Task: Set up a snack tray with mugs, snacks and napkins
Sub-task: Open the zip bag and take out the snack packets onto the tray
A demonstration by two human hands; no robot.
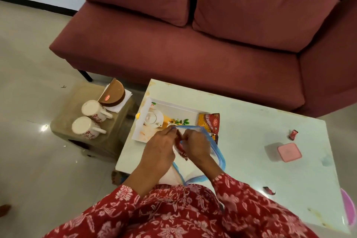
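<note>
A white printed tray (154, 108) lies on the pale table (251, 131) near its far left corner. A red and yellow snack packet (209, 122) rests at the tray's right end. My left hand (160, 149) and my right hand (195, 145) meet over a clear bag with a blue rim (216, 149), both pinching a small dark red wrapper (180, 146) between them. Two white mugs with red flowers (92, 109) (84, 127) lie on a low stool (108, 137) to the left, beside a brown napkin holder (114, 94) with white napkins.
A pink-lidded box (289, 152) sits at the table's right. Two small red wrapped sweets (293, 134) (269, 190) lie loose on the table. A dark red sofa (193, 44) stands right behind the table. A pink tub edge (349, 208) shows at the far right.
</note>
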